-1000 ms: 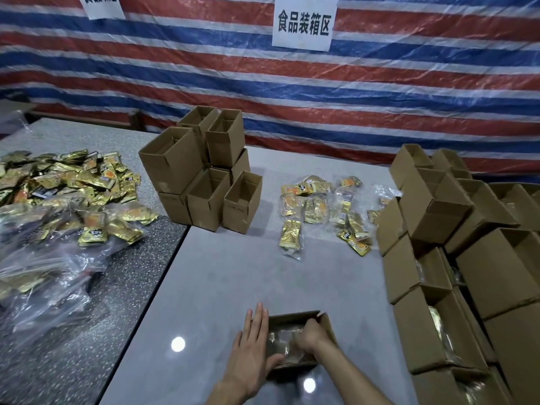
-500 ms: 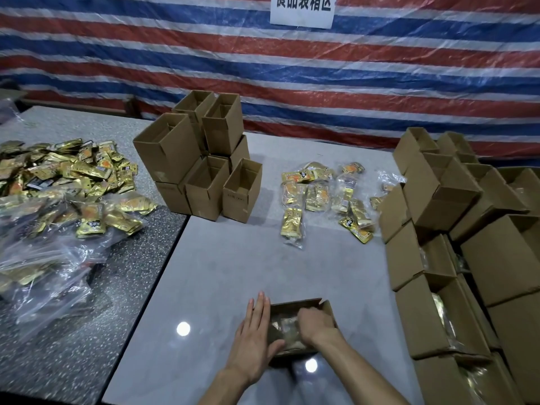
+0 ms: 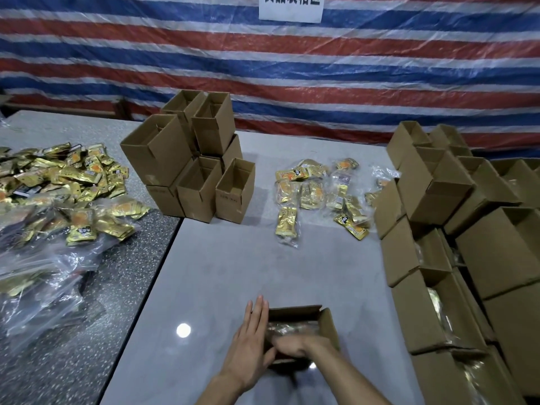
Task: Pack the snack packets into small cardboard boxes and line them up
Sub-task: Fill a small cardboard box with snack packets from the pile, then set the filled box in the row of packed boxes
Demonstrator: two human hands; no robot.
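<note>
Two hands meet at one small cardboard box point(image 3: 293, 311) near the front edge of the pale grey table point(image 3: 233, 273). The left hand point(image 3: 251, 342) lies flat against the box's left wall, fingers straight and together, gripping nothing. The right hand point(image 3: 292, 347) reaches in over the near rim onto the shiny packets in the box point(image 3: 289, 328). Motion blur smears it, so I cannot tell whether its fingers are flat or curled round a packet. The box stands upright with its top open and its right flap raised. Left of it, bare tabletop runs to the dark seam where the speckled table point(image 3: 117, 287) begins, and a bright lamp reflection point(image 3: 183, 330) sits on that stretch. Right of it, a narrower bare strip separates it from the filled boxes point(image 3: 438, 311) crowded along the right edge, tops open, some stacked. Ahead, a wide open field of tabletop reaches to the loose snack packets point(image 3: 318, 194), gold and partly in clear wrap, well apart from the box. Left of those, close to the seam, stands the stack of empty boxes point(image 3: 198, 182). On the speckled table a heap of gold packets point(image 3: 67, 182) lies beside and over clear bags point(image 3: 43, 273) that spread toward its near edge. A striped tarp point(image 3: 263, 68) with a white sign point(image 3: 290, 7) closes the back.
</note>
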